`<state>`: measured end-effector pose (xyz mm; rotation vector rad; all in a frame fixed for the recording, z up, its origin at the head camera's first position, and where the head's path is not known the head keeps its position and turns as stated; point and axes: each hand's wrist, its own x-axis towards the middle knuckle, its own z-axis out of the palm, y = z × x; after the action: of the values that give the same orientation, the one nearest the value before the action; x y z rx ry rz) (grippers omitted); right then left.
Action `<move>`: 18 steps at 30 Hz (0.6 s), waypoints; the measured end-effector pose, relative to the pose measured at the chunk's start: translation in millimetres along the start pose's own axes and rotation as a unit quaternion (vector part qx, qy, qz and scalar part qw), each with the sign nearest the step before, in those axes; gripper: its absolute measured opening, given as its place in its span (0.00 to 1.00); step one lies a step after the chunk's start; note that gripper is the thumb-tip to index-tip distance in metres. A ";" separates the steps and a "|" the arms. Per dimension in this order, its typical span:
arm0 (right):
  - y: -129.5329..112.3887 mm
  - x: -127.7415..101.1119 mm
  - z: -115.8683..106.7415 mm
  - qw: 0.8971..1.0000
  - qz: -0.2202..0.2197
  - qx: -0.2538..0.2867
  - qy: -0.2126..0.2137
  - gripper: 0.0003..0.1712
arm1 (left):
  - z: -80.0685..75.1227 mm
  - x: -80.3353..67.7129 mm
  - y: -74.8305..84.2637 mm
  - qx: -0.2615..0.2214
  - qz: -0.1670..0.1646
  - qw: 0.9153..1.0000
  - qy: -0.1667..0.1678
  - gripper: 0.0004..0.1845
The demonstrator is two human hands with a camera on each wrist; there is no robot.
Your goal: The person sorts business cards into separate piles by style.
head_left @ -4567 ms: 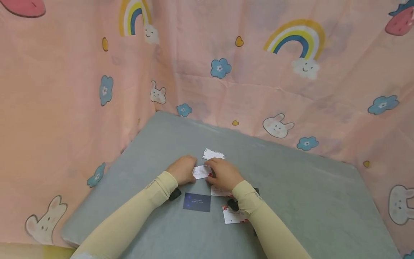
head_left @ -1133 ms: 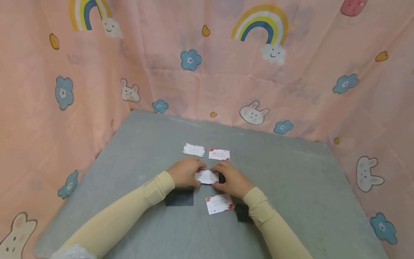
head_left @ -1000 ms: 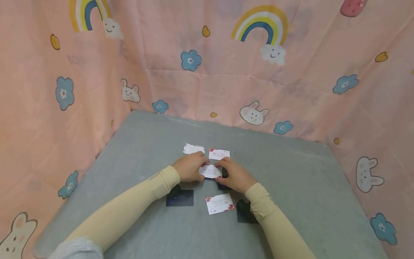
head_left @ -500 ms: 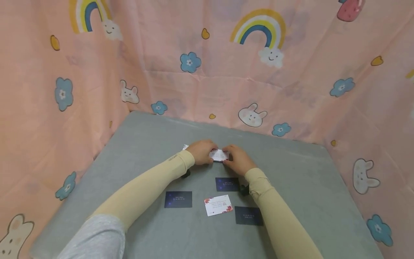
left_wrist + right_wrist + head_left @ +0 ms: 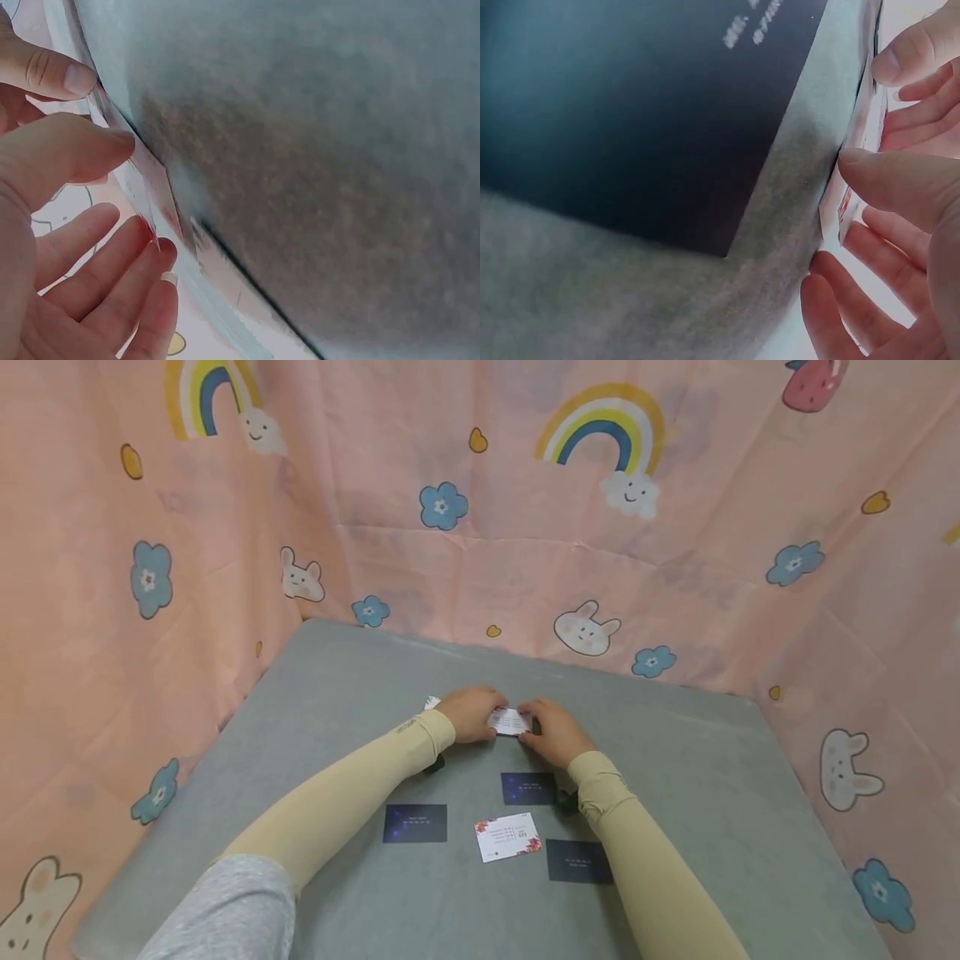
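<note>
Hands meet at the middle of the frame over a white floral card point(image 5: 511, 721) on the grey bench point(image 5: 697, 793). The left hand point(image 5: 471, 712) pinches its left end and the right hand point(image 5: 550, 732) its right end, probably to square it on a card beneath. Its long axis runs left to right. Lower down lie three dark cards point(image 5: 415, 823) and another floral card point(image 5: 507, 837).

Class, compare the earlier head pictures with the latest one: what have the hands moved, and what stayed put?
Both hands, left hand and right hand, carried the white floral-cornered card away from the person, onto the far card there. Unmoved: three dark blue cards and the near white card on the grey mat.
</note>
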<state>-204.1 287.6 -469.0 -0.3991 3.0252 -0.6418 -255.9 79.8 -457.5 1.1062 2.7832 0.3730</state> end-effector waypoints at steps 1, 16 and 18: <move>0.9 0.2 0.7 1.000 -0.003 -0.004 -0.001 0.27 | 1.2 0.7 0.2 0.001 0.001 1.000 -0.002 0.31; 5.6 2.3 5.7 1.000 -0.018 -0.016 0.000 0.27 | 6.6 5.5 -1.7 -0.011 -0.011 1.000 -0.013 0.32; 5.3 2.2 5.7 1.000 -0.018 -0.015 0.000 0.27 | 6.0 5.1 -1.6 -0.012 -0.013 1.000 -0.015 0.31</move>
<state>-207.1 289.4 -476.3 -0.4540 3.0377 -0.6001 -259.4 83.3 -463.8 1.0600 2.7565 0.3836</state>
